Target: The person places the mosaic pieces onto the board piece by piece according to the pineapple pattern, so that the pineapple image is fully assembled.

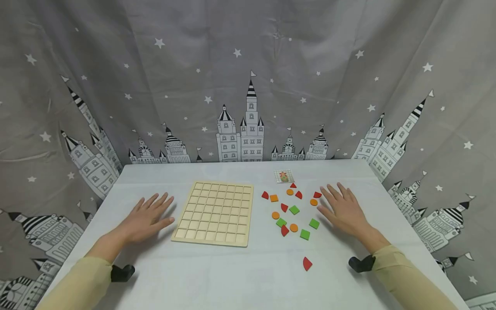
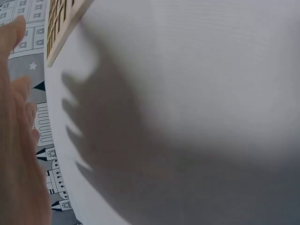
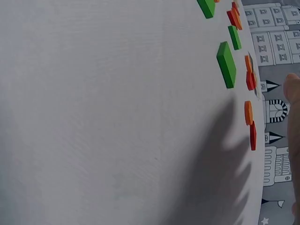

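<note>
Table cover (image 1: 240, 275): white, matt, faint woven grain in my wrist views; looks like cloth. Grid board (image 1: 215, 213): pale unfinished wood, matt, smooth. Small shape pieces (image 1: 294, 209): flat, painted red, orange, green; even colour, low sheen, material cannot be told. Card (image 1: 283, 176): printed paper, thin. Backdrop curtain (image 1: 248, 77): grey printed cloth, soft folds, matt. My sleeves (image 1: 403, 275): beige knit fabric, matt.

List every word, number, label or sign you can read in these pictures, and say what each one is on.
None can be read.
Small white picture card at the table's far side: a red, green and orange figure, too small to tell if it bears text.
Pale wooden grid board: blank squares.
Red, orange and green flat pieces: unmarked.
Grey backdrop cloth: stars and castles only.
</note>
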Available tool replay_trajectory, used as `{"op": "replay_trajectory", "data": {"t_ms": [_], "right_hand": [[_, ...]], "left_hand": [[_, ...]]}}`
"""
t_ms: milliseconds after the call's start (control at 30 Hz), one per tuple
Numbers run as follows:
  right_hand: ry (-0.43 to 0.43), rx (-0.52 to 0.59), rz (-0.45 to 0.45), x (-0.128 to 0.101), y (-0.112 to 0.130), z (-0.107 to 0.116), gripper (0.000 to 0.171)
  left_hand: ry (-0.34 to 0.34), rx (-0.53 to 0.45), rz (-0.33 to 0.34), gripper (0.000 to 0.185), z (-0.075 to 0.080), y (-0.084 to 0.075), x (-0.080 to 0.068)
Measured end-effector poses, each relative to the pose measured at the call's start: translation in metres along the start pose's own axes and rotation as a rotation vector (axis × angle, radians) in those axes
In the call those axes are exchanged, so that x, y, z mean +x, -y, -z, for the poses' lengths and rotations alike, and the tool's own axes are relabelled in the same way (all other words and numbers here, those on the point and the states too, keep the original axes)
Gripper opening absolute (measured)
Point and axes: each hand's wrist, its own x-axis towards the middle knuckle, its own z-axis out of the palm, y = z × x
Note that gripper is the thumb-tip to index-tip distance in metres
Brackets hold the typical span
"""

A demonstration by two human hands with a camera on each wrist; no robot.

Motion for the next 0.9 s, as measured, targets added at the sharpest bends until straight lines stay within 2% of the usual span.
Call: {"op": "replay_trajectory", "data": {"t_ms": [233,467,900], "right_hand": [[0.018,0.049,0.041,0.001,0.008,-0.008,0.067],[0.024,0.070,0.063,0.003,0.018,-0.015,0.066],[0.012,0.075,0.058,0.009,0.026,-0.018,0.067]], "left_hand": [[0.010,0.005,-0.071,0.088,-0.007,-0.002,-0.008],[0.020,0.026,-0.077,0.098,-0.016,-0.008,-0.015],[0.000,0.118,-0.186,0.092,-0.031,-0.033,-0.029]]}}
